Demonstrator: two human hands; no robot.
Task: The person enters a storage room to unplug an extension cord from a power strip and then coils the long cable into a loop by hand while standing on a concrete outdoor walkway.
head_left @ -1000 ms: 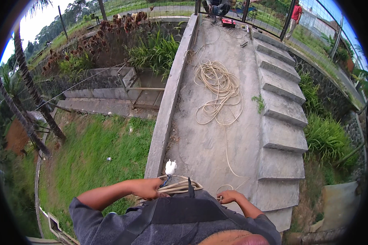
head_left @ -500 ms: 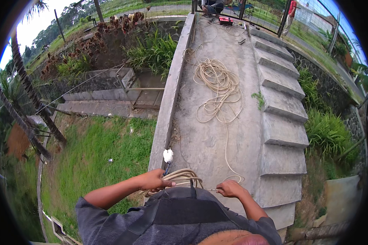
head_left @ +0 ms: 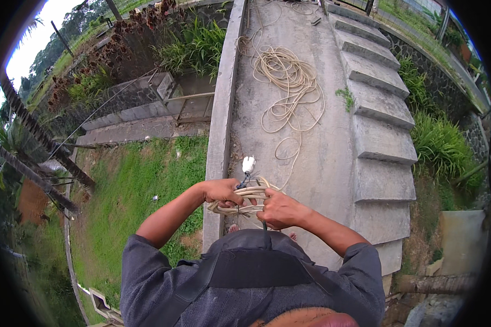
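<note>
My left hand (head_left: 223, 192) is closed round a coil of beige cable (head_left: 252, 192) held in front of my waist. A white plug (head_left: 248, 164) on a short dark lead sticks up from the coil beside that hand. At the coil's right side, my right hand (head_left: 278, 210) is closed on the cable, its fingertips partly hidden. From there a single strand runs forward to a large loose heap of the same cable (head_left: 286, 73) on the concrete ramp (head_left: 322, 180).
Concrete steps (head_left: 384, 177) climb along the ramp's right side. A low concrete kerb (head_left: 218, 125) borders it on the left, with grass (head_left: 163, 185) beyond. A small weed (head_left: 345, 98) grows near the steps. My bare feet show just below the coil.
My right hand has moved left and up, from out at the side to the coil. The left hand, coil and plug have risen and shifted right in view; the view has tilted down.
</note>
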